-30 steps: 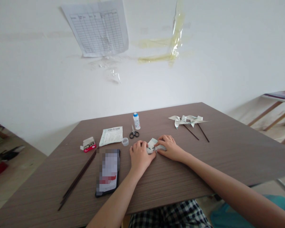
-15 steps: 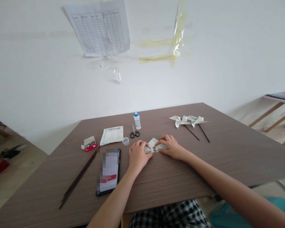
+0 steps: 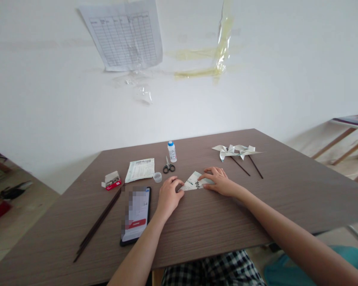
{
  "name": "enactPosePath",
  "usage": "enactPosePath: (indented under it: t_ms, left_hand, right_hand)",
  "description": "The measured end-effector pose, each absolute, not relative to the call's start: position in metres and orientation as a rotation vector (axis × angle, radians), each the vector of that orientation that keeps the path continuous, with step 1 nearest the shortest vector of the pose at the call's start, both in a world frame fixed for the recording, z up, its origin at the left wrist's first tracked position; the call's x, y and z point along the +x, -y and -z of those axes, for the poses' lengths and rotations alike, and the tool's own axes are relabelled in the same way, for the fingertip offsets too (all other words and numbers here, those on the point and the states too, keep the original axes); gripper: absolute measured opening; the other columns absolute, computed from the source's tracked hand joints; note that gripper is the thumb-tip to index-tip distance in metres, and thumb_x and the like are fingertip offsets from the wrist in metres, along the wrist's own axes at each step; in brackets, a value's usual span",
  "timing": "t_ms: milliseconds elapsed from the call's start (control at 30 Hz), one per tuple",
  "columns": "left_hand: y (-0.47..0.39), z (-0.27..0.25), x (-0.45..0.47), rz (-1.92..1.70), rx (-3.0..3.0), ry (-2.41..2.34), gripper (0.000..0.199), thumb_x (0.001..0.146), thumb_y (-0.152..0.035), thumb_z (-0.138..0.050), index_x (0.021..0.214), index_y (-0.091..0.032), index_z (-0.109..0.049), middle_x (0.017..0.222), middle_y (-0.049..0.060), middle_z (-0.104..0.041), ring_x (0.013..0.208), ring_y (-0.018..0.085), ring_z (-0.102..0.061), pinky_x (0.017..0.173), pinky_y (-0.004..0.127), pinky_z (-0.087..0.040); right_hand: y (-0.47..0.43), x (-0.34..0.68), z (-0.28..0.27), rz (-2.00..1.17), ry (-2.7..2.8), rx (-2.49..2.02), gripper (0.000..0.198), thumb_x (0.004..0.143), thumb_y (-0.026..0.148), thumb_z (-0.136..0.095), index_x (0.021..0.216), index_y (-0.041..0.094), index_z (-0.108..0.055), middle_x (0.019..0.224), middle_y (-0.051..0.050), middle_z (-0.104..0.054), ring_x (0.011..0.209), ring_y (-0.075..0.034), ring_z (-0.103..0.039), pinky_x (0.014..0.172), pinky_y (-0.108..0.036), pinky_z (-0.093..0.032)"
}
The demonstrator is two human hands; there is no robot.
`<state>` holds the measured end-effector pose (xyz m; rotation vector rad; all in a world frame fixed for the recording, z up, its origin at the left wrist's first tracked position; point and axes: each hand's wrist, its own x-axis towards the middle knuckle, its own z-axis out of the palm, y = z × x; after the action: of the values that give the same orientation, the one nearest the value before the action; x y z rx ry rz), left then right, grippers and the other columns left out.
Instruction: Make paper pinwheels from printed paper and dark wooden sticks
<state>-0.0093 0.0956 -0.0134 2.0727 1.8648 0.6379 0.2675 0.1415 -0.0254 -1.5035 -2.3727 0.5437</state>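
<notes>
A folded piece of printed paper, triangular in outline with its peak pointing away from me, lies on the table between my hands. My left hand has thumb and index finger closed at the paper's left corner. On the right part of the paper, my right hand grips with bent fingers and thumb, hiding some of that side. Beyond my left hand are black-handled scissors, a small clear cup and a white bottle with a blue cap.
Two paper pinwheels on dark sticks lie at the back right. A phone, dark sticks, a small red-and-white box and a printed packet are on the left. The wall rises behind the table.
My left hand has shifted slightly left, away from my right hand. More of the paper's triangular shape shows between them.
</notes>
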Motion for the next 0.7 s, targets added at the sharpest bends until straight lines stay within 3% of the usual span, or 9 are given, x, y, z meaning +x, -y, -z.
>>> enactPosePath:
  t_ms: [167,367,533,700]
  left_hand:
    - [-0.095,0.009,-0.011,-0.604,2.052,-1.845,0.03,0.1,-0.006,-0.076,0.116,-0.028,-0.09,0.162,0.009,-0.076,0.153,0.031,-0.07,0.131,0.048,-0.052]
    - [-0.093,0.009,-0.005,-0.575,2.09,-1.895,0.033,0.103,-0.007,-0.071,0.123,-0.026,-0.089,0.159,0.011,-0.077,0.153,0.031,-0.069,0.132,0.049,-0.052]
    - [-0.09,0.012,0.004,-0.548,2.133,-1.957,0.033,0.112,-0.023,-0.069,0.136,-0.032,-0.09,0.159,0.011,-0.076,0.153,0.033,-0.067,0.132,0.052,-0.051]
    - [-0.084,0.009,0.011,-0.48,2.179,-1.987,0.039,0.11,-0.03,-0.076,0.147,-0.039,-0.088,0.169,0.012,-0.07,0.159,0.039,-0.062,0.134,0.057,-0.049]
  right_hand:
    - [-0.151,0.284,0.025,-0.582,2.378,-1.564,0.04,0.108,0.05,-0.077,0.147,0.045,-0.086,0.176,-0.011,-0.06,0.172,-0.045,-0.044,0.144,-0.071,-0.028]
    - [-0.152,0.288,0.024,-0.563,2.354,-1.54,0.037,0.105,0.046,-0.08,0.141,0.043,-0.089,0.173,-0.01,-0.063,0.169,-0.044,-0.048,0.143,-0.068,-0.032]
    - [-0.145,0.274,0.025,-0.502,2.299,-1.526,0.035,0.103,0.041,-0.077,0.135,0.041,-0.092,0.165,-0.011,-0.068,0.164,-0.044,-0.053,0.141,-0.073,-0.031]
    - [-0.137,0.256,0.03,-0.405,2.275,-1.532,0.037,0.1,0.044,-0.08,0.136,0.039,-0.091,0.161,-0.013,-0.07,0.161,-0.045,-0.055,0.139,-0.076,-0.033]
